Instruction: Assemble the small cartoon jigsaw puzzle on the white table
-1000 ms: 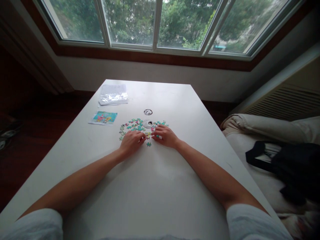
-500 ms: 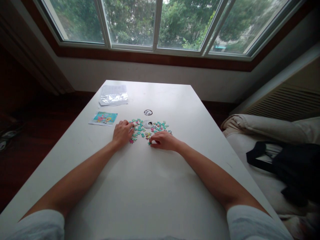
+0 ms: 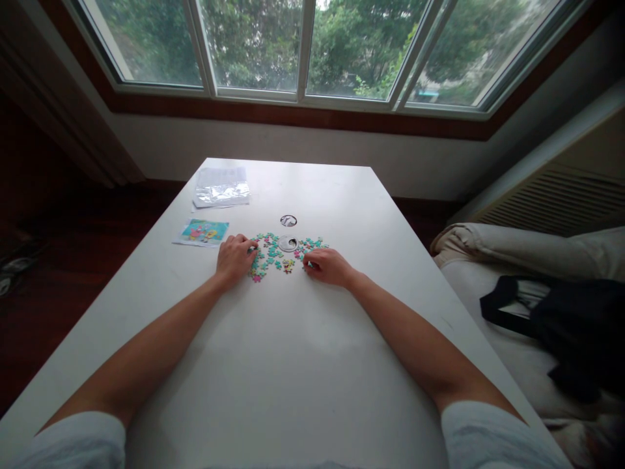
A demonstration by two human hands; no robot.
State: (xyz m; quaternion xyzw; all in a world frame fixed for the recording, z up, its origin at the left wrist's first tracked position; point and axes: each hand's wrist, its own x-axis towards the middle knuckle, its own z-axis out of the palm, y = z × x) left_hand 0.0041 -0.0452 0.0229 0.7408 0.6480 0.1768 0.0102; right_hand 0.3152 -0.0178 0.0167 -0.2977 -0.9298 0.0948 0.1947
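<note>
Loose jigsaw puzzle pieces [image 3: 271,253], mostly teal with some pink, lie spread on the white table [image 3: 288,365]. At the left edge of the spread is my left hand [image 3: 236,259], fingers curled and pinched on a puzzle piece [image 3: 252,249] that is mostly covered. My right hand [image 3: 328,266] is at the right side, thumb and fingertips closed together low over the pieces on a small puzzle piece, largely hidden by the fingers. Between the hands a small joined yellow cluster [image 3: 288,266] lies flat.
A round silver grommet [image 3: 288,243] sits among the pieces, with a round hole [image 3: 288,221] behind it. Left of the hands lies a colourful cartoon picture sheet [image 3: 205,231]. A clear plastic bag [image 3: 222,187] lies farther back. Dark clothing [image 3: 576,326] rests on a pale sofa at right.
My right hand has moved right and slightly away from me, uncovering the yellow cluster; the green piece at its fingertips left its spot. My left hand has shifted slightly left.
</note>
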